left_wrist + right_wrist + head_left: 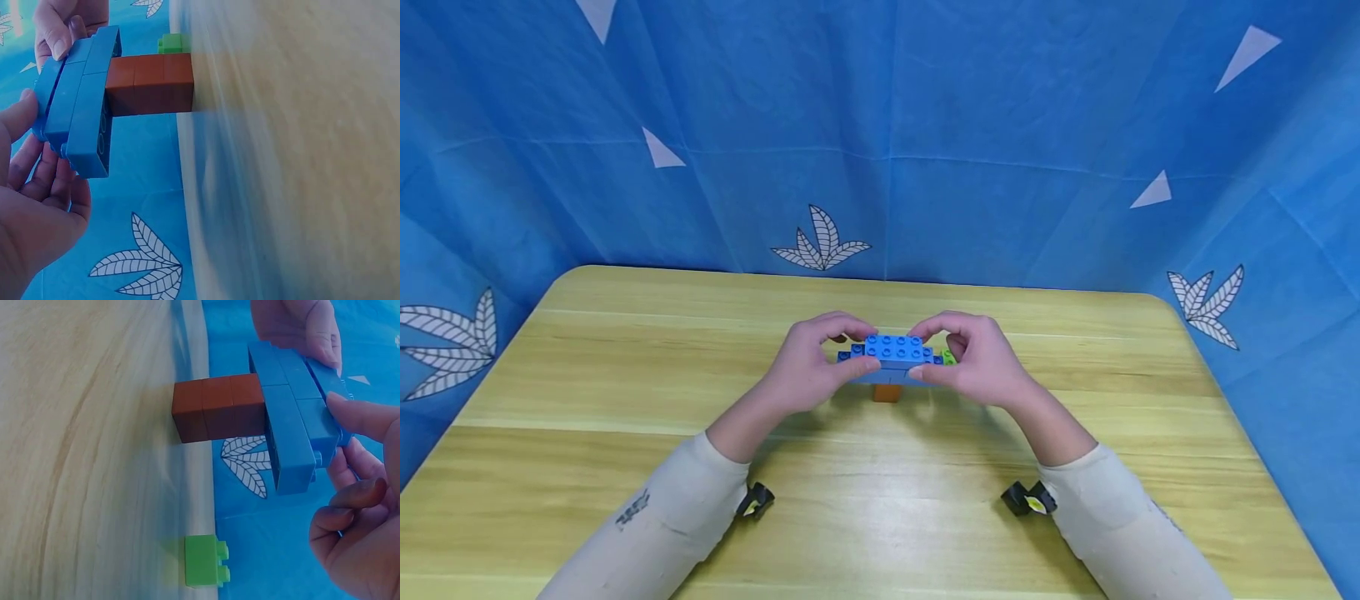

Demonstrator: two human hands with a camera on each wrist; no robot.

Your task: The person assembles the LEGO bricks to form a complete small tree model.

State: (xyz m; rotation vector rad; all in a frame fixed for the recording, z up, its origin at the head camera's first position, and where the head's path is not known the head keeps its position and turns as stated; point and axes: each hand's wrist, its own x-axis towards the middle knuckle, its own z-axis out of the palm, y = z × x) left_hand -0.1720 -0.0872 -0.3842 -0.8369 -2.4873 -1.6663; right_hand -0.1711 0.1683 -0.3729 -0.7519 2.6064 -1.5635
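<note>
A blue building brick (893, 350) tops a stepped stack of blue bricks (289, 419), which widens downward. These blue layers stand on an upright column of brown bricks (156, 84) on the table. My left hand (808, 367) pinches the top brick near its left end, thumb on the near side and fingers behind. At the right end my right hand (992, 362) holds the same brick between thumb and index finger, its other fingers curled back. A thin dark seam shows between the top brick and the layer beneath.
A green brick (201, 561) stands on the wooden table (625, 367), behind and right of the stack. Blue cloth (970, 125) with leaf and triangle prints hangs behind the table and at both sides. Black straps with small fittings (1028, 498) show at the sleeves.
</note>
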